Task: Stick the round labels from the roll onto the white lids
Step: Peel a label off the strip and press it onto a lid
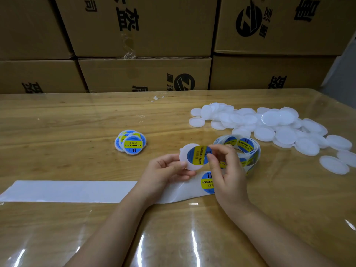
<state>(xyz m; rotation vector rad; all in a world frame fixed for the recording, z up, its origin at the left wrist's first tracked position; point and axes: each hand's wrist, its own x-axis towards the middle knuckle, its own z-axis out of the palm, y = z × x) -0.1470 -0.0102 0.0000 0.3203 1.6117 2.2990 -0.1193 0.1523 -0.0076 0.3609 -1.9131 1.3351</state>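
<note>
Nearest the person, a glossy wooden table under a clear plastic sheet point(77, 122) carries a long white strip of label backing paper point(67, 191). It runs from the near left towards the right, passing under both forearms. One round blue-and-yellow label on the strip point(207, 183) lies just below the right hand.

Above the strip, the left hand point(165, 170) holds a round white plastic lid point(184, 153), thumb and fingers curled round its lower left rim. The right hand point(227, 170) pinches the right edge of a round blue-and-yellow sticker point(198, 155) that lies across the lid's face. Whether the sticker is fully pressed down cannot be told.

The lid looks light, stiff and smooth, so it is best gripped by the rim, which leaves the face free. The sticker is thin and floppy with a tacky underside, so it is probably best held by one edge and smoothed across from there.

Just behind the right hand sits the loosely wound roll of blue-and-yellow labels point(248, 147). Further left, well apart from it, is a small overlapping stack of labelled lids point(133, 144). At the far right spreads a heap of plain white lids point(269, 122). Stacked brown cardboard boxes point(144, 26) with black printing stand along the far edge of the table.
</note>
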